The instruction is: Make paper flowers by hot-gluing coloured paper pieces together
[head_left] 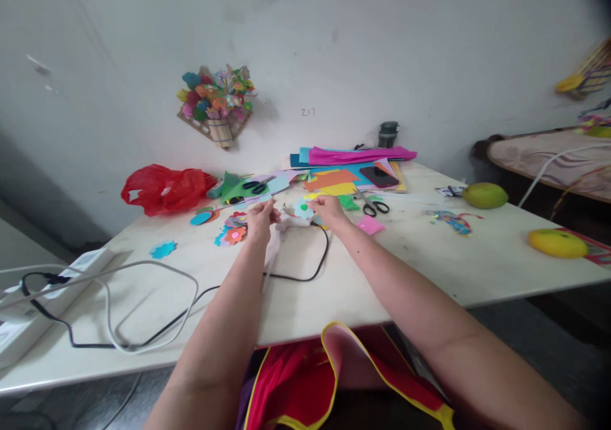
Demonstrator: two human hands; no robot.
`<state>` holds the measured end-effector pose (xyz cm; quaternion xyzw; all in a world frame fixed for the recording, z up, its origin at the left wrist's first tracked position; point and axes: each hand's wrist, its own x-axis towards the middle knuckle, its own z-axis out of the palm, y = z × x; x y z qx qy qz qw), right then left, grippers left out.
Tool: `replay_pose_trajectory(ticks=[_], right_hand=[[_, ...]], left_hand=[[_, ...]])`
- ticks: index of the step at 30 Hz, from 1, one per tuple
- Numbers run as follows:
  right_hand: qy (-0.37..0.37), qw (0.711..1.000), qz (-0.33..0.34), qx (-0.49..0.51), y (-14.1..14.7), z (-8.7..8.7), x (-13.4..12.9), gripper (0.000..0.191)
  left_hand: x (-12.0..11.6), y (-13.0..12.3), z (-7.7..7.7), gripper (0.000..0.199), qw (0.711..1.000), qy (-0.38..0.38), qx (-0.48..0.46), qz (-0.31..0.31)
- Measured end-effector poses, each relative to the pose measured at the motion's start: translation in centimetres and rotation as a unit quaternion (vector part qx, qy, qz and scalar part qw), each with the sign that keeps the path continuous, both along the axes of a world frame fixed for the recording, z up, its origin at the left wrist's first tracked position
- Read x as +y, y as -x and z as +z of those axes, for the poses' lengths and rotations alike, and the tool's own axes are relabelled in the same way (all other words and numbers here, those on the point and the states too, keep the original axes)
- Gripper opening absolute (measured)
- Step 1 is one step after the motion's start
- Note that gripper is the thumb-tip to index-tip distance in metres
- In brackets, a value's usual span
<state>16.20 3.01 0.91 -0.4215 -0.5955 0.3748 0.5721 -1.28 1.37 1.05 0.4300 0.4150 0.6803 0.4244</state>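
Note:
My right hand [327, 211] pinches the edge of a light blue flower cutout [302, 208] with a green dot in its centre. Just left of it, my left hand [261, 218] is closed at the fingertips; what it holds, if anything, is too small to make out. Between the hands, a whitish tool like a hot glue gun [296, 222] lies on the table, with a black cord [324, 258] running from it. Layered flower cutouts [235, 234], orange and blue with a pink centre, lie beside my left wrist. Near my right wrist is a pink square piece [370, 225].
Black-handled scissors [375, 208] lie right of my hand, another pair [258, 186] on sheets behind. A red plastic bag [165, 188] sits at the back left. A power strip [52, 303] and loose cables take up the left. Yellow fruit [557, 243] rests at the right edge.

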Motion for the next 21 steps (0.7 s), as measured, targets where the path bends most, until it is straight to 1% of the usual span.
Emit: replay_pose_trajectory(ticks=[2,5,9,12,16,18,21], right_hand=[[0.007,1.0,-0.003,0.019,0.0,0.1,-0.1,0.028],[0.031,0.998,0.003,0.057,0.0,0.6,-0.5,0.027],[0.072,0.992,0.022,0.097,0.0,1.1,-1.2,0.025],[0.08,0.99,0.032,0.108,0.0,1.3,-1.4,0.023],[0.082,0.99,0.035,0.108,0.1,1.3,-1.4,0.023],[0.088,0.989,0.037,0.109,0.1,1.4,-1.4,0.024],[0.099,0.988,0.048,0.111,0.1,1.4,-1.4,0.027]], left_hand=[[-0.1,-0.4,-0.1,0.034,0.999,0.017,0.036,-0.037],[0.0,-0.8,-0.2,0.039,0.995,0.041,0.07,-0.058],[-0.2,-1.1,-0.2,0.041,0.993,0.021,0.078,-0.082],[-0.5,-1.4,-0.1,0.04,0.989,0.008,0.071,-0.128],[-0.9,-1.7,-0.1,0.037,0.978,0.013,0.097,-0.186],[-1.0,-1.9,-0.1,0.035,0.975,0.014,0.105,-0.195],[-1.0,-2.0,-0.2,0.034,0.976,0.015,0.103,-0.19]])
